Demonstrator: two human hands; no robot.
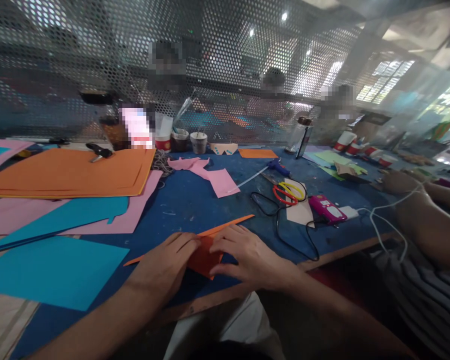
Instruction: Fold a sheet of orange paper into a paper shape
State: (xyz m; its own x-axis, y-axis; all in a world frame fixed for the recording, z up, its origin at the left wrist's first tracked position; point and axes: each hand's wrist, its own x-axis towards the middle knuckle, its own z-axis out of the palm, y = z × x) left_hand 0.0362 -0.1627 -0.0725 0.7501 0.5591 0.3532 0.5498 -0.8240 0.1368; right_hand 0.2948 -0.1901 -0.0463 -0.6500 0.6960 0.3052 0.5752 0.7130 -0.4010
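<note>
A piece of orange paper (206, 258) lies on the blue tabletop near its front edge, with a long narrow strip of it rising along a fold. My left hand (168, 257) presses the paper from the left, its fingers bent together over the fold. From the right, my right hand (249, 255) grips the same sheet with curled fingers on top and the thumb stretched along its lower side. Parts of the orange paper are hidden under both hands.
Left of me lie a blue sheet (60, 272) and a stack of orange sheets (60, 172). Scissors (285, 194), a blue glue gun (279, 166) and a magenta device (328, 209) with cables lie to the right. Another person's arm (416, 210) rests at the far right.
</note>
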